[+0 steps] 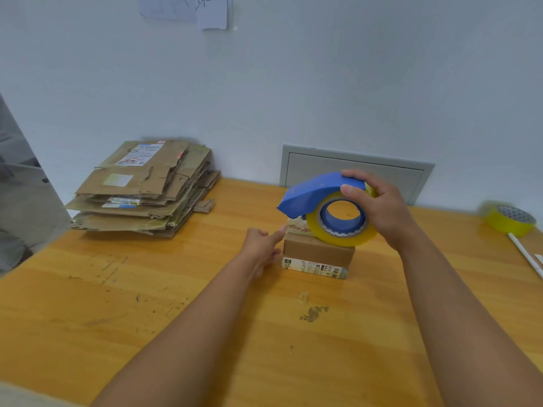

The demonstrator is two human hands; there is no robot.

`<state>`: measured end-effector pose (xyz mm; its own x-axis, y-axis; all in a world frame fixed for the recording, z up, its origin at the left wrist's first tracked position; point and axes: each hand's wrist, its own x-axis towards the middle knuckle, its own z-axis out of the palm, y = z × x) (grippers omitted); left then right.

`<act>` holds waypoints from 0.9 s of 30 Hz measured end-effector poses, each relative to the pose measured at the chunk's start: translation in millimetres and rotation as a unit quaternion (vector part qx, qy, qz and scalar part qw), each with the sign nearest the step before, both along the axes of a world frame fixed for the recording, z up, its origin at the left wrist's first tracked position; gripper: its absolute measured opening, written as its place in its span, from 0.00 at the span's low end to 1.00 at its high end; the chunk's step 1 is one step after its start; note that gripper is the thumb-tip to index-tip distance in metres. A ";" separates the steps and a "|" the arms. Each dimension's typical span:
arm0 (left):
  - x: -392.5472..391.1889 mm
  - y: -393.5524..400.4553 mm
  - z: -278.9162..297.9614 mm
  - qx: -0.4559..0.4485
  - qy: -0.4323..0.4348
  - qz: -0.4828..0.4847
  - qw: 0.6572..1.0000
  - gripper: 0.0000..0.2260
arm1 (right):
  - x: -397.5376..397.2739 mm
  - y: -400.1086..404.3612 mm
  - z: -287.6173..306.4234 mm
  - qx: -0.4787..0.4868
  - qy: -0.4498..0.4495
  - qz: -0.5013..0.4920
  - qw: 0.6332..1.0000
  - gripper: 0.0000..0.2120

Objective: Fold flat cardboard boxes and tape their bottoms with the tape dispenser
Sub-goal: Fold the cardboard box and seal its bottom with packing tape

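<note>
Dispenser (329, 207) in right hand (379, 207), atop box (318, 251); left hand (261, 239) beside.

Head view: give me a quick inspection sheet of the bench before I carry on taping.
Surface: wooden table, scuffed, with dark marks and a stain.
Job's things: small cardboard box folded up; blue tape dispenser with its yellow roll resting on the box top; stack of flat cardboard boxes at the far left.
Clutter: spare yellow tape roll and white stick at the right edge; crumpled tape scrap.
Grippers: right hand grips the dispenser; left hand touches the box's left edge, fingers extended.
Cables: nothing seen.
Surroundings: white wall, grey panel, pinned papers.
</note>
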<state>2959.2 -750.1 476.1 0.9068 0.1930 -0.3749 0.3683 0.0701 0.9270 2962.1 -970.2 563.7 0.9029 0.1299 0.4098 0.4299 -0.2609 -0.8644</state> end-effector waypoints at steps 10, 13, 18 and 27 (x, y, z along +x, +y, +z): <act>-35.0 -19.3 -15.6 0.307 -0.274 -0.078 0.908 0.26 | -1.1 1.5 0.1 -0.003 0.002 -0.014 1.000 0.10; -31.8 -17.3 -17.1 0.315 -0.267 -0.096 0.906 0.29 | -0.8 2.2 0.6 -0.005 0.004 -0.018 1.000 0.10; -26.3 -18.6 -15.4 0.231 -0.322 -0.145 0.907 0.33 | -1.1 1.4 1.9 -0.019 0.005 -0.019 1.000 0.10; -16.6 -14.9 -22.6 0.368 -0.369 -0.128 0.844 0.34 | 5.8 -7.4 4.4 -0.108 -0.001 0.000 0.994 0.12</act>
